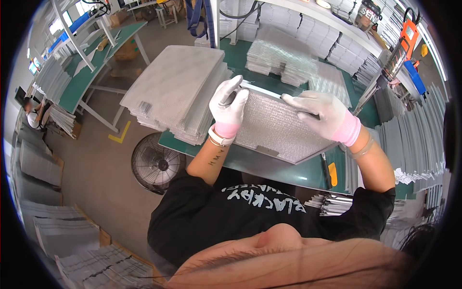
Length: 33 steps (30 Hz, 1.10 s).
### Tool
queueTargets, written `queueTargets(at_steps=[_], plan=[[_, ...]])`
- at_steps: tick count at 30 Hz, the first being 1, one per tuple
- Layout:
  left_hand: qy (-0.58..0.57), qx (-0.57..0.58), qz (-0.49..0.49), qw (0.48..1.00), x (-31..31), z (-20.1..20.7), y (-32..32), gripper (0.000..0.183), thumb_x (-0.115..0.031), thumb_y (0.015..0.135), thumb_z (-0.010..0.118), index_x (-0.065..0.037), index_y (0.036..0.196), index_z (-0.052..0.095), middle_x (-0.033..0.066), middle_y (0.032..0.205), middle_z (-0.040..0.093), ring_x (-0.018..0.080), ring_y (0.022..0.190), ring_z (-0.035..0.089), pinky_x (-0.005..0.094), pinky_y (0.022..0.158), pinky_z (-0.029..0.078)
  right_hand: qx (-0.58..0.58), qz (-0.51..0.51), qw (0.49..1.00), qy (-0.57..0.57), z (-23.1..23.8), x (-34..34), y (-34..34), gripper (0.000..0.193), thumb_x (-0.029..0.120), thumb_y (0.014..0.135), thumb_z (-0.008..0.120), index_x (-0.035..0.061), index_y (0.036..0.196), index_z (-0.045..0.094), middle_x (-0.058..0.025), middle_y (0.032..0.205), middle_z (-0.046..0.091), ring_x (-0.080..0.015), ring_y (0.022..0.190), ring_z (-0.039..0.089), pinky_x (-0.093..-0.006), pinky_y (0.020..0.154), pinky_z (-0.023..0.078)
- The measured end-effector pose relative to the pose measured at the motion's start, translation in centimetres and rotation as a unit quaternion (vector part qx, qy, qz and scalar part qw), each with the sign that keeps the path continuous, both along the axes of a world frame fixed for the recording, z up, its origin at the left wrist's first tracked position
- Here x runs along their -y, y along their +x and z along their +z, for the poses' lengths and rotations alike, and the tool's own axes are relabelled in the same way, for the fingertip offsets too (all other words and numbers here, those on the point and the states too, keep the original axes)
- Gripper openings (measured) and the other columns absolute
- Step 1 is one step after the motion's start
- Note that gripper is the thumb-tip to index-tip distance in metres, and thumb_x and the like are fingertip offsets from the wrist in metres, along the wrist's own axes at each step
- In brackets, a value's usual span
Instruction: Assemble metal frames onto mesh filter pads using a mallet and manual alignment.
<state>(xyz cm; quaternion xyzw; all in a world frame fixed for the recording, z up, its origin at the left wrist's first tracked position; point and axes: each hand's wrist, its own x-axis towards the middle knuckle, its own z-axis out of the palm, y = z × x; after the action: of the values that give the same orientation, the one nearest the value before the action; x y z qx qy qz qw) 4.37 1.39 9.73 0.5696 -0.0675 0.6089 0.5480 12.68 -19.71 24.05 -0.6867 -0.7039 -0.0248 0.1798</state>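
Observation:
A silver mesh filter panel [284, 126] in a thin metal frame lies tilted in front of me on the green table [250, 169]. My left hand [229, 105], in a white glove with a pink cuff, is closed on the panel's far left corner. My right hand [326, 114], gloved alike, pinches the far edge toward the right. Between the two hands a narrow pale strip [264, 90] runs along that far edge. A small dark tab [267, 151] shows on the panel's near edge. The fingertips under the edge are partly hidden.
A tall stack of mesh sheets [175, 82] stands left of the panel. Behind are glossy stacked panels [284, 55]. A yellow-handled tool [332, 174] lies at the near right. An orange power tool [409, 33] hangs at right. A floor fan [162, 164] stands at the table's left.

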Motion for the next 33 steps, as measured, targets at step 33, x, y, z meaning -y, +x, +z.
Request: queueTargets(at_steps=[33], plan=[[0.513,-0.102,0.082,0.848,15.3,2.3,9.0,0.045,-0.045,0.059,0.079,-0.014,0.086,0.061,0.0009,0.063,0.045,0.0208,0.062,0.050,0.0368,0.062,0.040,-0.205,-0.430,0.827,0.298,-8.7,25.8,-7.6,0.052,0.000,0.094,0.044,0.0008,0.145,0.034,-0.0057,0.094,0.058,-0.0073,0.070,0.048,-0.0203,0.061,0.044]])
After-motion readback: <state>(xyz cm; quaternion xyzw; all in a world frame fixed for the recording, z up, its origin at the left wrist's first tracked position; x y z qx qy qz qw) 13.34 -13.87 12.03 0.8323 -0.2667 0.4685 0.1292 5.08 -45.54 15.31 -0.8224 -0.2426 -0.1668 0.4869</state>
